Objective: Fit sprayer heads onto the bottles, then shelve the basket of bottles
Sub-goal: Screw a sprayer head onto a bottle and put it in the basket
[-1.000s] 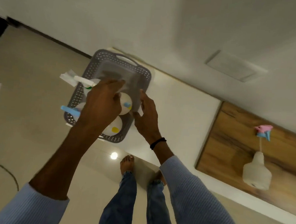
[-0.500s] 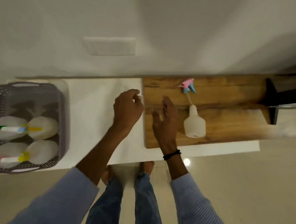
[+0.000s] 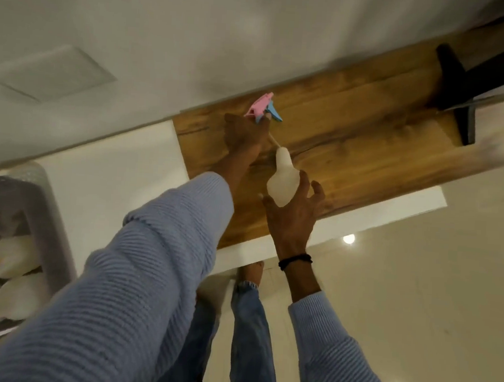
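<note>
Bottle (image 3: 282,179) and sprayer head (image 3: 263,109) are both under my hands on the wooden board (image 3: 365,144). My left hand (image 3: 244,134) is closed on the pink-and-blue sprayer head at its collar, fingers wrapped, though how firm the hold is I cannot tell. My right hand (image 3: 292,215) is spread, fingers apart, cupped against the base of the bottle and touching it without gripping it.

From the left hand, the dip tube (image 3: 273,140) runs down toward me and to the right, into the bottle's neck. The head is not seated: bare tube shows between collar and neck. The bottle's long axis follows the same slant, neck pointing away from me toward the wall (image 3: 196,25) and base toward my right palm. The head's nozzle points up and left along that wall.

So the two parts lie on one line, left hand at the far end and right hand at the near end. I judge the next move is to close the right hand on the base and press the head down that line until collar meets neck.

Well off to my left sits the grey basket (image 3: 53,237), with finished bottles (image 3: 13,256) lying inside.
</note>
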